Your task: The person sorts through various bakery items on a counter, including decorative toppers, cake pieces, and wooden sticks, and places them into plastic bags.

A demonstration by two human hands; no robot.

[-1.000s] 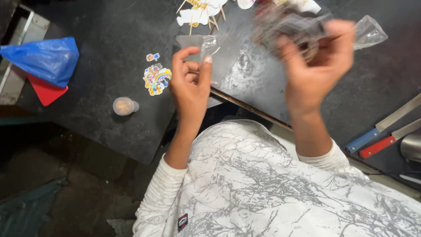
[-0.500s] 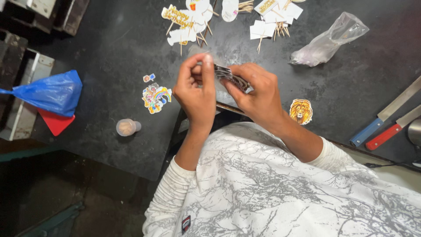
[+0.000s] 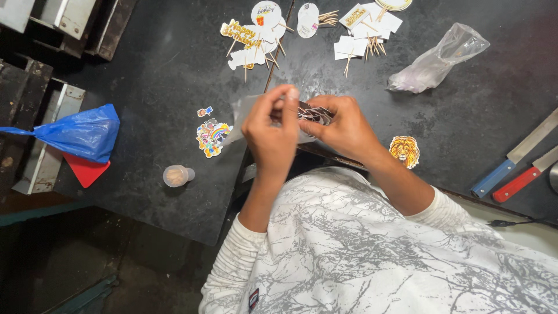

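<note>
Fingers of the left hand (image 3: 272,131) and right hand (image 3: 344,125) pinch a small dark patterned cutout (image 3: 314,113) between them, held just above the black surface (image 3: 163,70), seemingly for close handling. Left of the fingers lies a rainbow sticker (image 3: 211,136); right, a lion-face cutout (image 3: 404,150). Beyond them sit toothpick-mounted paper toppers (image 3: 256,38) and a crumpled clear plastic bag (image 3: 437,60).

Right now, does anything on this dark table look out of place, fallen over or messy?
Little stands out. The small clear container lies on its side near the table edge, left of the left hand. The paper toppers on sticks lie in loose, overlapping heaps. Nothing looks spilled or damaged.
</note>
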